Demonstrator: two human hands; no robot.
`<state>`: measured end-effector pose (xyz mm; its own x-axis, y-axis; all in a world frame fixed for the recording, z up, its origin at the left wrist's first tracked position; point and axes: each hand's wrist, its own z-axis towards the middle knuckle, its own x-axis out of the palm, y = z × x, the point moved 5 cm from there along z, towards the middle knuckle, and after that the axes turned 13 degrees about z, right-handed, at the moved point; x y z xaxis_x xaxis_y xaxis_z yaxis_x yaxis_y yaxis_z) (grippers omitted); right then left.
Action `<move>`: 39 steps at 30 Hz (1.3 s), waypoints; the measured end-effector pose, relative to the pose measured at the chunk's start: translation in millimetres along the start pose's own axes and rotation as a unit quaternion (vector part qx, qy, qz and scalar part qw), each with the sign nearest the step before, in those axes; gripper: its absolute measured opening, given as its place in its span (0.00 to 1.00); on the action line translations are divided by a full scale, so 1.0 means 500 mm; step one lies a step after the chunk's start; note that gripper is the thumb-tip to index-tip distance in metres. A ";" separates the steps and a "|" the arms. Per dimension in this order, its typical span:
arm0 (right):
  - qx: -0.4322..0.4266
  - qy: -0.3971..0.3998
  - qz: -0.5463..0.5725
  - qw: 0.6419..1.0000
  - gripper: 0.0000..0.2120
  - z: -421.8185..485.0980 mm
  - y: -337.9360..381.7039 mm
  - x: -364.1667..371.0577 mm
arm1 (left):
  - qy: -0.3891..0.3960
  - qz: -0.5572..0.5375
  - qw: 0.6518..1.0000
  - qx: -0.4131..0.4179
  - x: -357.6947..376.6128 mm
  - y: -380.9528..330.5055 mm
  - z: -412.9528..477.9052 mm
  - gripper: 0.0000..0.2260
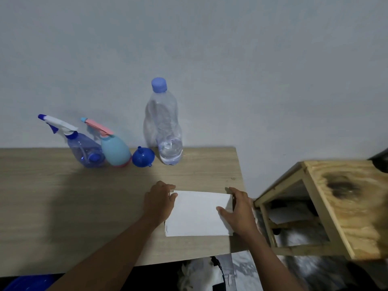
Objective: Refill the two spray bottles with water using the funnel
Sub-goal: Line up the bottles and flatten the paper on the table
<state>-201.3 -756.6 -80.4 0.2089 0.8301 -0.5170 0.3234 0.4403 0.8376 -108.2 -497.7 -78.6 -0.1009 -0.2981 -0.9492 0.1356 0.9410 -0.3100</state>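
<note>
Two spray bottles stand at the back of the wooden table (63,206), against the wall. One is clear blue with a white and blue trigger head (84,150). The other is light teal with a pink trigger head (114,149). A blue funnel (143,156) lies on its side beside the teal bottle. To its right stands a tall clear water bottle (163,127) with a blue cap and a little water at the bottom. Nearer to me, my left hand (158,201) and my right hand (238,208) hold the two side edges of a white sheet (197,215) lying flat on the table.
The table's right edge runs just past my right hand. A bare wooden stool (336,198) with a dark stain stands to the right, lower than the table. Cloth and clutter lie on the floor below. A blue object (27,283) shows at the bottom left.
</note>
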 end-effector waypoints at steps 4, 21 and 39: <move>0.015 -0.011 0.004 1.000 0.29 -0.002 0.002 -0.001 | 0.009 0.006 1.000 -0.007 0.002 0.001 0.003 0.09; -0.027 -0.100 0.137 0.985 0.07 -0.029 0.004 -0.027 | -0.106 -0.075 0.991 0.013 -0.047 -0.010 -0.070 0.06; -0.055 -0.006 0.226 0.973 0.19 -0.100 0.256 0.107 | 0.016 -0.429 0.901 -0.065 -0.211 0.179 -0.116 0.11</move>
<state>-195.0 -638.7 8.2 0.3169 0.9438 -0.0936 0.0953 0.0665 0.9932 -142.6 -372.7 -3.2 -0.1421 -0.9219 -0.3604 -0.1215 0.3776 -0.9180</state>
